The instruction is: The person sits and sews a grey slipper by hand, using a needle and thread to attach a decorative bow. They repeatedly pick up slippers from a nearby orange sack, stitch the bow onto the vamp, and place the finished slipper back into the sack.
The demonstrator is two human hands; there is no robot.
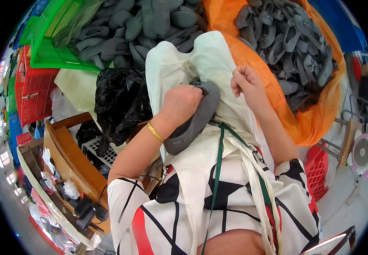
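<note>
A grey cloth shoe (205,111) lies on my lap, over a pale apron (167,63), with its heel end nearest my body. My left hand (181,103) grips it, the closed fingers pressed at the shoe's opening near the toe end. To the right and a little higher, my right hand (246,81) is raised off the shoe. Its fingers are curled and pinched together; anything between them is too small to make out. The shoe's inside is partly hidden by my left hand and wrist.
A green crate (60,53) heaped with grey shoes (154,19) stands ahead on the left. Ahead right, an orange sack (277,112) holds many more. A black plastic bag (120,91) and wooden drawer unit (71,157) are at my left; a small fan (364,153) is far right.
</note>
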